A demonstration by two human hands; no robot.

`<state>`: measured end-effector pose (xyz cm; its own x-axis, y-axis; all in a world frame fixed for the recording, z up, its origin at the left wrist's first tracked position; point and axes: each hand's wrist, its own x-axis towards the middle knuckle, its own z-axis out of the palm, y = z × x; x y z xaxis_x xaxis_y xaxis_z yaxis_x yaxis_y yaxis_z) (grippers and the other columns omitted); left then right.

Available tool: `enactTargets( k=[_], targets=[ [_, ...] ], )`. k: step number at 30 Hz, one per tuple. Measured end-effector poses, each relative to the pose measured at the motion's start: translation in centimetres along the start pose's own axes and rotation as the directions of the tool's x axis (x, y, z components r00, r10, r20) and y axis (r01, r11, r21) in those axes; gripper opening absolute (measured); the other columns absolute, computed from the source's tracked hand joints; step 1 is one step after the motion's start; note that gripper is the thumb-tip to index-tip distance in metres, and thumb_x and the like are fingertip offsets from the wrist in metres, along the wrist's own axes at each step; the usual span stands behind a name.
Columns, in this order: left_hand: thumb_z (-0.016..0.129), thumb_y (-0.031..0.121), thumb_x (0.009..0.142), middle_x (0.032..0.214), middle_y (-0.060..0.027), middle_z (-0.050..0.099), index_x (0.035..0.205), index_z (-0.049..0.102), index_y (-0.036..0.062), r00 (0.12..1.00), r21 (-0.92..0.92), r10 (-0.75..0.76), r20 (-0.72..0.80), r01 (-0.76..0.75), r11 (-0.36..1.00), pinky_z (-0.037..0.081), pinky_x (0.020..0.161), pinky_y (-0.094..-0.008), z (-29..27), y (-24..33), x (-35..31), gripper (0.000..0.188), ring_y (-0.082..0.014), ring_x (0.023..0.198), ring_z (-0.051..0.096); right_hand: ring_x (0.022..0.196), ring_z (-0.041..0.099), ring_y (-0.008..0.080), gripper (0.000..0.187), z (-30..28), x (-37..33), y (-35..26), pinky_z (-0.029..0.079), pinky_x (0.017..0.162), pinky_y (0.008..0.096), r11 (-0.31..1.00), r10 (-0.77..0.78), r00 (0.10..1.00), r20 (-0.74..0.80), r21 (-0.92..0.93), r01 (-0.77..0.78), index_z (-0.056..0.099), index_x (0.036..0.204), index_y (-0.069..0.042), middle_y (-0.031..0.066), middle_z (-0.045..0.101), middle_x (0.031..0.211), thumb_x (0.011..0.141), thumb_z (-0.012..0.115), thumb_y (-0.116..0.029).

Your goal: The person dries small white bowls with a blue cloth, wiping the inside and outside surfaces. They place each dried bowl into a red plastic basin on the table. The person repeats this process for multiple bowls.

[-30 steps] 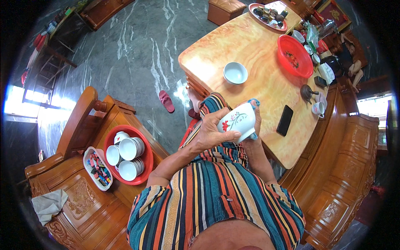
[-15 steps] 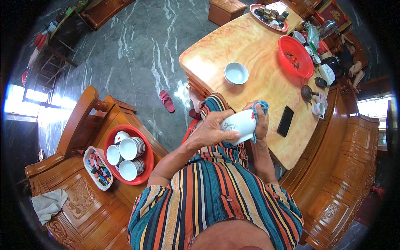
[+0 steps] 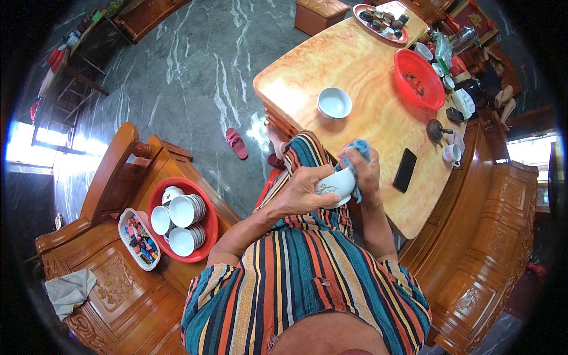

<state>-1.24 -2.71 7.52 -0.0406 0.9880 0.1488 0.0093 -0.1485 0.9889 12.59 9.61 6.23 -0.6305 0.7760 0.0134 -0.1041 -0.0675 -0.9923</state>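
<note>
My left hand (image 3: 306, 190) grips a white bowl (image 3: 338, 187) with a painted leaf pattern, holding it tilted over my lap. A blue cloth (image 3: 358, 151) is bunched in my right hand (image 3: 365, 169), its fingers closed on it against the bowl's rim. Part of the cloth hangs down along the bowl's far side. Another white bowl (image 3: 334, 103) stands upright on the marble-patterned table (image 3: 307, 65) ahead of my hands. To my left, stacks of white bowls (image 3: 184, 212) sit in a red basin (image 3: 212, 229) on the wooden bench.
On the table are a red basin (image 3: 419, 79), a black phone (image 3: 404, 170), a cup (image 3: 451, 154) and an oval tray (image 3: 380, 23) of small items. A white basket (image 3: 138, 239) stands by the bowls. A pink slipper (image 3: 236, 144) lies on the floor. Another person (image 3: 504, 97) sits far right.
The bowl has turned and tipped, so its rim now faces up toward the cloth. My right hand has rolled over, bringing the blue cloth to the bowl's rim.
</note>
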Motion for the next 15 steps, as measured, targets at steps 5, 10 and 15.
enactTargets(
  k=[5, 10, 15],
  targets=[
    [0.079, 0.020, 0.071, 0.067, 0.0018, 0.054, 0.079, 0.060, 0.0025, 0.995, -0.204, -0.075, -0.072, 0.059, 0.977, 0.041, 0.054, -0.0201, -0.8, 1.8, 0.1, 0.027, -0.0044, 0.062, 0.052, 0.054, 0.050, 0.0157, 0.034, 0.4, 0.3, 2.3, 0.044, 0.052, 0.0277, 0.828, 0.186, 0.982, -0.028, 0.543, -0.142, 0.055, 0.079, -0.004, 0.0057, 0.052, 0.062, 0.095, 0.046, -0.033],
    [0.079, 0.027, 0.073, 0.072, 0.0033, 0.054, 0.083, 0.059, 0.0035, 0.986, -0.287, -0.095, -0.140, 0.052, 0.957, 0.040, 0.058, -0.0203, -0.6, 0.8, 0.2, 0.032, -0.0042, 0.067, 0.051, 0.064, 0.060, 0.0165, 0.033, 2.1, -0.7, 3.6, 0.052, 0.059, 0.0301, 0.471, 0.360, 0.933, 0.018, 0.860, -0.198, 0.056, 0.087, -0.009, 0.0054, 0.061, 0.072, 0.094, 0.049, -0.040],
    [0.080, 0.030, 0.071, 0.069, 0.0016, 0.054, 0.081, 0.060, 0.0029, 0.988, -0.225, -0.122, -0.089, 0.100, 0.969, 0.039, 0.054, -0.0202, -1.1, 1.2, 0.8, 0.035, -0.0049, 0.065, 0.051, 0.064, 0.060, 0.0170, 0.031, 1.6, -0.3, 3.6, 0.051, 0.059, 0.0298, 0.579, 0.405, 0.911, -0.079, 0.793, -0.188, 0.056, 0.086, -0.008, 0.0060, 0.060, 0.072, 0.094, 0.049, -0.038]
  ],
)
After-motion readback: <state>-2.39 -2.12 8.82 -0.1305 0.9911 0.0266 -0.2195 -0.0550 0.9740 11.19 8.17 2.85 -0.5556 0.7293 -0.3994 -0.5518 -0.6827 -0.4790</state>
